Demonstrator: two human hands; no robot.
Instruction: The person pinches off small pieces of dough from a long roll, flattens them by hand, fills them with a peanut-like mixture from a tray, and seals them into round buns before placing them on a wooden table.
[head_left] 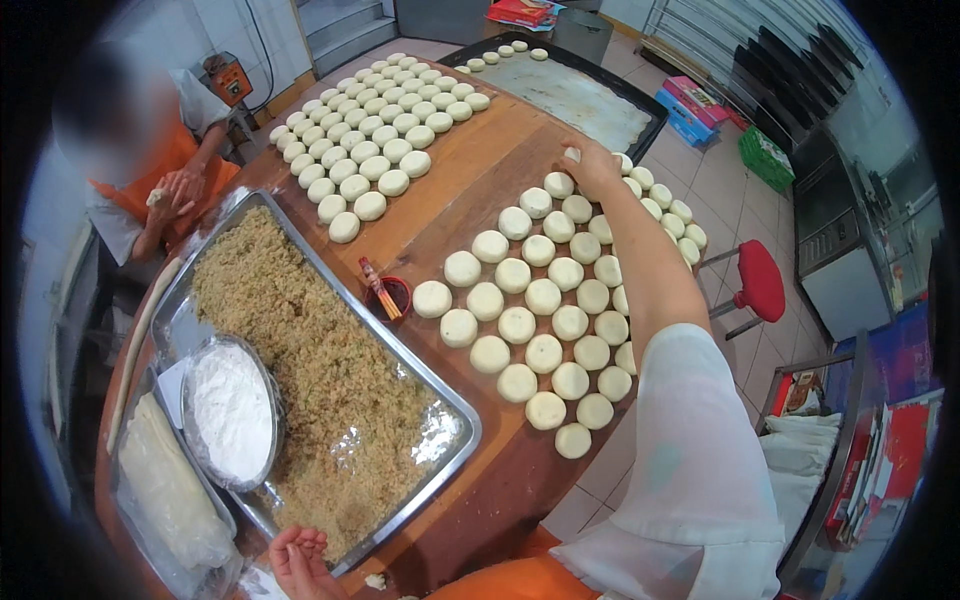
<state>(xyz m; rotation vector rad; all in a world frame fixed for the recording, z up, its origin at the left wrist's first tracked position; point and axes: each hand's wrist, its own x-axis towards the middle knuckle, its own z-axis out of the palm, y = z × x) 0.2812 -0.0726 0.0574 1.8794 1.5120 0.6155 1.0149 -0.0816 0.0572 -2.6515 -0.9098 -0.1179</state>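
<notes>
The right hand (pixel 592 165) set 1 bun (pixel 572 154) beside many finished buns (pixel 545 300); much filling (pixel 320 350) remained; the left hand (pixel 298 560) seemingly lay empty, fingers loosely curled.

On the floor beyond the table, to the right, lie flat boxes (pixel 688 108) in blue and pink, and just beside them a green crate (pixel 766 156). At the far top edge rests a red and yellow package (pixel 522 12). At the lower right stand red and blue cartons (pixel 895 420) on a rack
</notes>
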